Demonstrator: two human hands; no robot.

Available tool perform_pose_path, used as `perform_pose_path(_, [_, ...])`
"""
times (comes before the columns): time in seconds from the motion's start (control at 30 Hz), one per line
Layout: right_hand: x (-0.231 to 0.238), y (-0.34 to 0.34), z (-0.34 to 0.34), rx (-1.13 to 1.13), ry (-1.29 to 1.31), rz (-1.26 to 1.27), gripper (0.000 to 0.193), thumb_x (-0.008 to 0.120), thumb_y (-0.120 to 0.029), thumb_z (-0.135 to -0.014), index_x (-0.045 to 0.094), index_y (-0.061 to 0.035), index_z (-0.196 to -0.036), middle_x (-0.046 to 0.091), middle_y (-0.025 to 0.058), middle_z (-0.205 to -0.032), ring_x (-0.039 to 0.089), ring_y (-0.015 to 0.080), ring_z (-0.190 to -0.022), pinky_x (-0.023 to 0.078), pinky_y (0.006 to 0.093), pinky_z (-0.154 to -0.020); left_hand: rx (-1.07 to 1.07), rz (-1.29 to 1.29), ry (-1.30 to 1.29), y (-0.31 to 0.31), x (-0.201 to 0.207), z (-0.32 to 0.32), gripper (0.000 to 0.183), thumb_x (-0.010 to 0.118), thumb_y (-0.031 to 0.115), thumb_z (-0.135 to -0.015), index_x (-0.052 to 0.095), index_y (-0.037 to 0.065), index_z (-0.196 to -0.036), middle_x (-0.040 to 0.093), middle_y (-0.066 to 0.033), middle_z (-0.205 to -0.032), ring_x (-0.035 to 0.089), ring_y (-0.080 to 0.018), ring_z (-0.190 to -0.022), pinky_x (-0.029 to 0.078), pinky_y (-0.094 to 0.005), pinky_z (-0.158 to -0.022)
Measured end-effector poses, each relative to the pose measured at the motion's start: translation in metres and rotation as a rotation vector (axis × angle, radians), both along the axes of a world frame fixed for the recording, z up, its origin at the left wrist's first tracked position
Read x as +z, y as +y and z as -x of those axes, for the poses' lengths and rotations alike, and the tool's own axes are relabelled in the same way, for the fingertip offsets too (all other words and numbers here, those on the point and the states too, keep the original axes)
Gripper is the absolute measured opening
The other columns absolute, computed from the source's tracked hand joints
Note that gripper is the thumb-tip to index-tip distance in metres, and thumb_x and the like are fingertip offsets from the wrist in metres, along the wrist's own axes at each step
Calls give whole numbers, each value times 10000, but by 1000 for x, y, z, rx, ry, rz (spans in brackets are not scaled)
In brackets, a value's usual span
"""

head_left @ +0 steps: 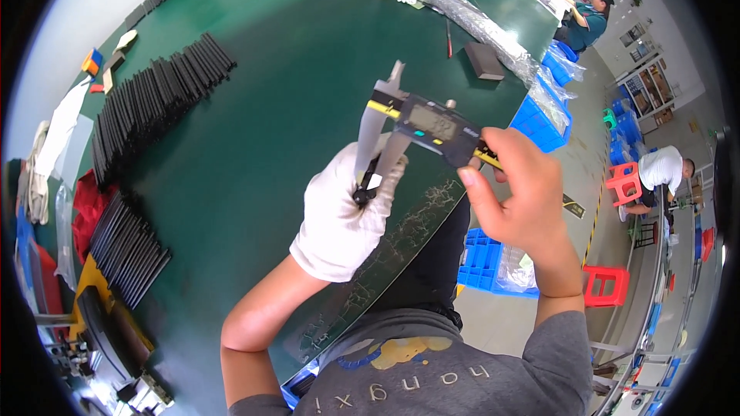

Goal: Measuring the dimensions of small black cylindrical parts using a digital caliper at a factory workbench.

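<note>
My left hand (333, 219), in a white glove, is closed around a slim black rod (361, 196) whose end faces up toward me. Over that rod stand the jaws of a digital caliper (441, 128), one on each side of it. Whether both jaws touch the rod is hard to make out. My bare right hand (528, 189) grips the caliper by the right end of its beam, thumb below and fingers above. The small display faces me.
Rows of black rods (158, 100) lie on the green table (285, 46) at left, with thinner dark rods (131, 250) nearer me. A dark box (484, 62) and plastic-wrapped lengths (482, 23) sit far right. Blue crates (539, 119) and a red stool (605, 286) stand beyond the edge; other people work farther off.
</note>
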State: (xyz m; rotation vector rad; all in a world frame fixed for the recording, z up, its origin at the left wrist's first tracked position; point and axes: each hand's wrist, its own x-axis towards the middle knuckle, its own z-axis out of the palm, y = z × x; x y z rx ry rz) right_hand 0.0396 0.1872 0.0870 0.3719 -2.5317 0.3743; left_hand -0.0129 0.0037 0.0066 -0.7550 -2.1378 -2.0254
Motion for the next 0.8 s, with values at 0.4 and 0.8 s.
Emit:
perform_pose_path(0.4, [-3, 10, 9, 63, -57, 90, 273, 744, -206, -709, 607, -27, -864, 597, 72, -697, 537, 190, -490, 397, 275, -438, -400, -180, -313, -12, 11, 5, 191, 595, 24, -867, 597, 4, -1058, 631, -47, -910, 595, -93, -811, 476, -243, -734])
perform_pose_path(0.8, [-1, 9, 12, 68, -17, 42, 300, 785, -250, -662, 618, -52, -814, 620, 73, -698, 587, 235, -541, 422, 288, -453, -419, -129, -331, -14, 14, 6, 174, 601, 32, -865, 603, 2, -1036, 628, -36, -892, 587, -83, -783, 468, -230, -714])
